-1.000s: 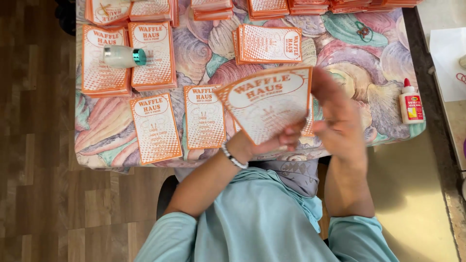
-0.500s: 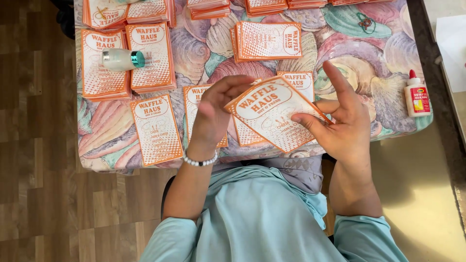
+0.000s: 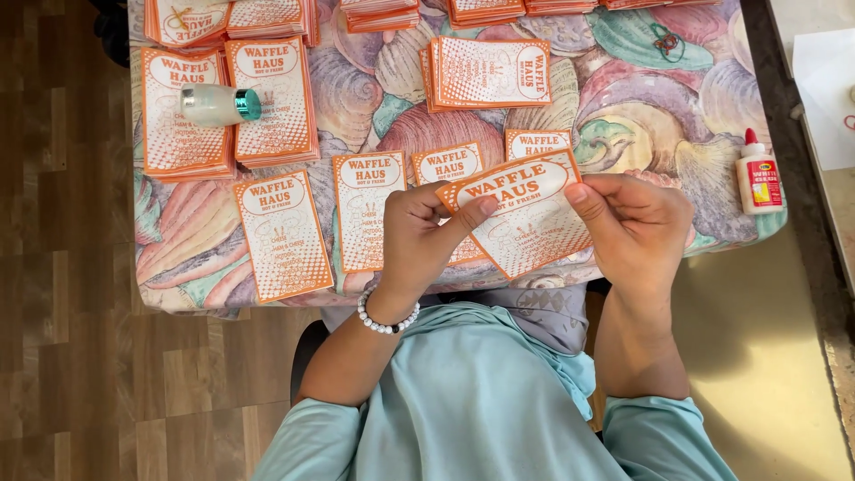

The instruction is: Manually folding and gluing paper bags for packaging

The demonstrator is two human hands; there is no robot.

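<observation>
1. Head view: I see my left hand [image 3: 426, 236] and right hand [image 3: 637, 227] pinching one orange-and-white paper bag [image 3: 521, 214] between them — left fingers closed on its left edge, right fingers closed on its right edge.
2. The bag sits tilted, lifted just above the near edge of the worktop [image 3: 623, 116], which wears a shell-patterned cloth.
3. Under and left of my hands, three flat bags [image 3: 283, 236] of the same kind lie side by side near the front edge; one more peeks out behind the held one.
4. Far left, two stacks of bags [image 3: 227, 102] carry a small white bottle with a teal cap [image 3: 218, 104] lying on its side.
5. Another stack [image 3: 488, 73] lies sideways at the far centre — more stacks line the far edge.
6. A white glue bottle with a red tip [image 3: 758, 174] stands at the right edge, well apart from my right hand.
</observation>
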